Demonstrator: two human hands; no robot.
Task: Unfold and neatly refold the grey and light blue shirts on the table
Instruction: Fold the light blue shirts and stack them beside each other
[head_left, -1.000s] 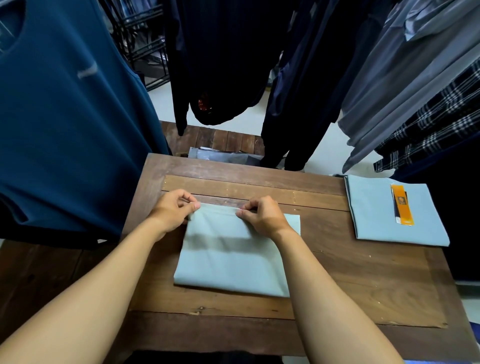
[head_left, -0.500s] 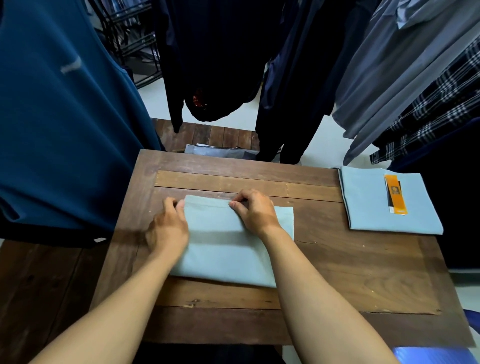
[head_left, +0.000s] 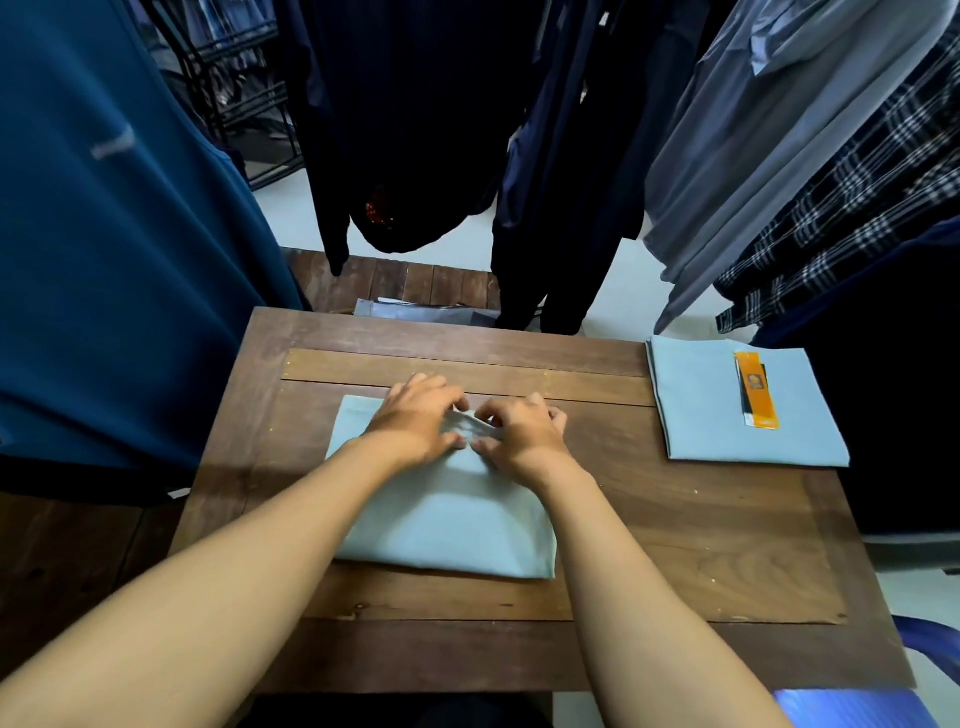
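Note:
A folded light blue shirt (head_left: 447, 525) lies in the middle of the wooden table (head_left: 675, 561). My left hand (head_left: 415, 423) and my right hand (head_left: 524, 434) meet over its far part, both pinching a raised fold of its cloth between thumb and fingers. The shirt's far right corner is hidden under my right hand. A second folded light blue shirt (head_left: 706, 410) with an orange tag (head_left: 756, 389) on top rests at the table's far right corner, apart from both hands.
Hanging clothes surround the table: a teal top (head_left: 104, 260) at the left, dark garments (head_left: 415, 130) at the back, grey and plaid shirts (head_left: 831, 182) at the right. A grey folded item (head_left: 426, 312) lies just beyond the far edge. A blue object (head_left: 852, 709) sits at bottom right.
My left hand has moved from the shirt's left edge toward the middle. Both hands now meet and pinch up the cloth, where before they pressed the far edge flat.

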